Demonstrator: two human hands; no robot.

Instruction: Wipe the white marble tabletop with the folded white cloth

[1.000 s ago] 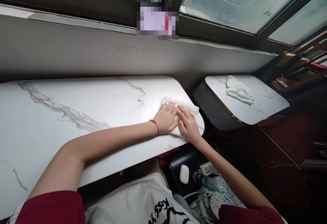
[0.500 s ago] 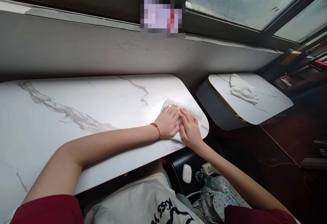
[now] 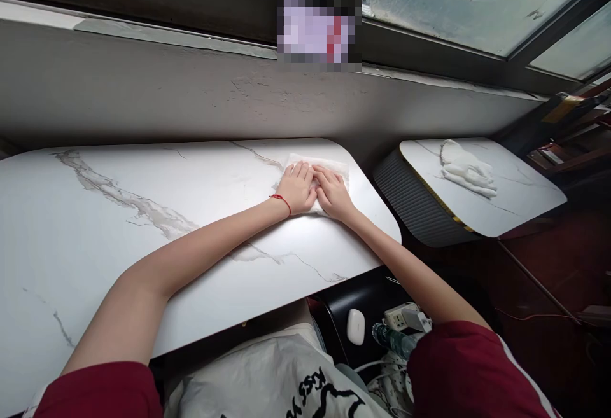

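Observation:
A white cloth (image 3: 340,168), folded flat, lies on the marble-patterned white tabletop (image 3: 229,202) near its right end. My left hand (image 3: 296,188) rests palm down on the cloth's left part, with a red string bracelet at the wrist. Beside it my right hand (image 3: 331,192) presses on the middle and right of the cloth. Both hands lie flat with fingers stretched forward, and the two touch or nearly touch at the thumbs and index fingers. Much of the cloth is hidden under them.
To the right stands a second marble-topped table (image 3: 520,189) bearing a crumpled white cloth (image 3: 468,168). Below the near edge are a white earphone case (image 3: 356,327), a power strip (image 3: 398,317), a bottle (image 3: 392,340) and a printed pale bag (image 3: 267,373). A wall (image 3: 181,93) and windows run behind.
Both hands and the cloth under them have slid away from me and a little left, from near the front right corner toward the back edge. The view has shifted slightly.

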